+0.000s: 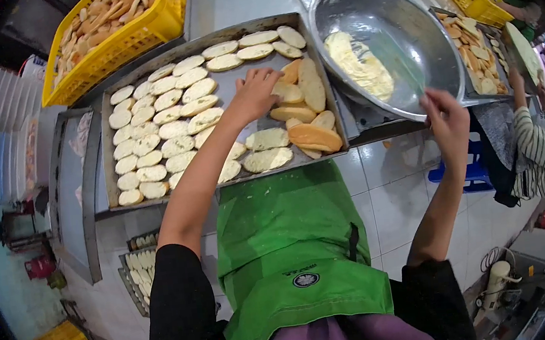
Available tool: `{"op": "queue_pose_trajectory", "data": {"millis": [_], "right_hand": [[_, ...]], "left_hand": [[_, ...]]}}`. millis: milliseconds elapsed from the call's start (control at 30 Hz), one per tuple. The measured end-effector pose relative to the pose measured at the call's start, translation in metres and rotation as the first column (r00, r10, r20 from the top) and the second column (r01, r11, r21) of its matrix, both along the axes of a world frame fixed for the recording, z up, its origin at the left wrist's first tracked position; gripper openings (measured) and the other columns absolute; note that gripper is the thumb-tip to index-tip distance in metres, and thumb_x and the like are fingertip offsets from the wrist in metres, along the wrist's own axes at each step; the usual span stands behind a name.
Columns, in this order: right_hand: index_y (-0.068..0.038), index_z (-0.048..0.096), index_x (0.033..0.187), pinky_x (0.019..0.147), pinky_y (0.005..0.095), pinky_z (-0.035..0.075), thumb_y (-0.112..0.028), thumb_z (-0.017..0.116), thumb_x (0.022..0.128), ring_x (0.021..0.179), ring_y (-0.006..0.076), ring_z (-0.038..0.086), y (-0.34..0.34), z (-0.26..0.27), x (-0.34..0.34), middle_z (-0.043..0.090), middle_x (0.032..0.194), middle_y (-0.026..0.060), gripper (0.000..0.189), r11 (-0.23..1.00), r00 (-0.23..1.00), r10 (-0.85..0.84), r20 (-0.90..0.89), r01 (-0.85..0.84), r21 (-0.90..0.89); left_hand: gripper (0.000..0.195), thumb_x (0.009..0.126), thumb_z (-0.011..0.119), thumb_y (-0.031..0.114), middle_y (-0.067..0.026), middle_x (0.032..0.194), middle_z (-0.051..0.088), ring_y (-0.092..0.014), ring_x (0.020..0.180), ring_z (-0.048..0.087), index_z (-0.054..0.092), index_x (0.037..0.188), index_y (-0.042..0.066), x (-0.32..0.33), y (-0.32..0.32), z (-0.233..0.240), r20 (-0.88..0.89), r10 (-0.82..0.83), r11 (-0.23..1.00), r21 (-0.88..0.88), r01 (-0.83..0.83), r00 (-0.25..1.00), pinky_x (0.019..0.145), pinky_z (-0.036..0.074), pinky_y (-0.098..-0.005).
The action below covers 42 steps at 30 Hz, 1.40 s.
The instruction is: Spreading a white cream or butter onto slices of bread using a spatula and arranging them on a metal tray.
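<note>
A large baking tray (238, 85) lies before me, with rows of oval bread slices (169, 99) bearing a pale spread. My left hand (255, 94) is over the tray, its fingertips at the edge of a plain bread slice (287, 92) in the pile on the right; whether they grip it I cannot tell. My right hand (444, 109) holds a translucent greenish spatula (397, 57) by its near end, at the rim of a big steel bowl (416, 20). The blade reaches into the bowl, beside a mass of pale yellow cream (359, 66).
A yellow crate (139, 39) full of bread pieces stands behind the tray. Another tray (68, 191) leans at the left. To the right, a person in a striped sleeve (541, 142) works by a tray of bread (477, 54), near a blue stool (474, 168).
</note>
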State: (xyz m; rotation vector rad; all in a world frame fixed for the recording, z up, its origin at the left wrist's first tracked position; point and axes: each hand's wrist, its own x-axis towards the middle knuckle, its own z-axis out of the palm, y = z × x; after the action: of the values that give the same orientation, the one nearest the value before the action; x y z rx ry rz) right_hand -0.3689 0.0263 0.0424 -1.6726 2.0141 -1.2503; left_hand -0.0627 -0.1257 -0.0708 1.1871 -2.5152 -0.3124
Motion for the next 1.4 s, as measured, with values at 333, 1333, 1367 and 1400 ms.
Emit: {"op": "queue_pose_trajectory", "data": {"millis": [333, 1333, 1367, 1400], "right_hand": [[-0.009, 0.068, 0.075, 0.066, 0.0380, 0.050, -0.023, 0.062, 0.068, 0.071, 0.0278, 0.063, -0.179, -0.012, -0.087, 0.064, 0.071, 0.0121, 0.017, 0.903, 0.693, 0.107, -0.713, 0.232, 0.361], [-0.001, 0.066, 0.089, 0.063, 0.0231, 0.044, 0.005, 0.064, 0.068, 0.074, 0.0145, 0.057, 0.014, -0.037, 0.103, 0.062, 0.082, 0.0093, 0.022, 0.815, 0.713, 0.566, 0.414, -0.561, -0.146], [-0.002, 0.066, 0.088, 0.064, 0.0237, 0.044, 0.005, 0.066, 0.066, 0.074, 0.0158, 0.057, 0.015, -0.042, 0.108, 0.062, 0.082, 0.0089, 0.024, 0.818, 0.713, 0.563, 0.418, -0.553, -0.158], [-0.002, 0.066, 0.088, 0.064, 0.0237, 0.044, 0.005, 0.066, 0.066, 0.074, 0.0158, 0.057, 0.016, -0.046, 0.109, 0.062, 0.082, 0.0089, 0.024, 0.817, 0.711, 0.564, 0.420, -0.553, -0.160]], "left_hand": [[0.030, 0.077, 0.060, 0.019, -0.0104, 0.092, 0.055, -0.024, 0.085, 0.055, 0.046, 0.100, 0.005, 0.006, 0.017, 0.019, -0.454, 0.211, 0.900, 0.436, 0.009, 0.866, 0.070, 0.043, -0.0357], [0.067, 0.078, 0.062, 0.014, -0.0107, 0.114, 0.051, -0.020, 0.097, 0.057, 0.023, 0.132, 0.007, 0.041, 0.139, 0.073, -0.686, 0.723, 0.461, 0.564, 0.686, 0.079, 0.071, 0.054, -0.0307], [0.069, 0.077, 0.064, 0.012, -0.0096, 0.113, 0.052, -0.019, 0.095, 0.058, 0.023, 0.131, 0.007, 0.041, 0.140, 0.074, -0.661, 0.748, 0.445, 0.563, 0.696, 0.057, 0.070, 0.055, -0.0297], [0.069, 0.077, 0.064, 0.012, -0.0096, 0.113, 0.052, -0.019, 0.095, 0.058, 0.023, 0.131, 0.007, 0.043, 0.140, 0.072, -0.661, 0.748, 0.445, 0.565, 0.694, 0.058, 0.070, 0.055, -0.0297]]}}
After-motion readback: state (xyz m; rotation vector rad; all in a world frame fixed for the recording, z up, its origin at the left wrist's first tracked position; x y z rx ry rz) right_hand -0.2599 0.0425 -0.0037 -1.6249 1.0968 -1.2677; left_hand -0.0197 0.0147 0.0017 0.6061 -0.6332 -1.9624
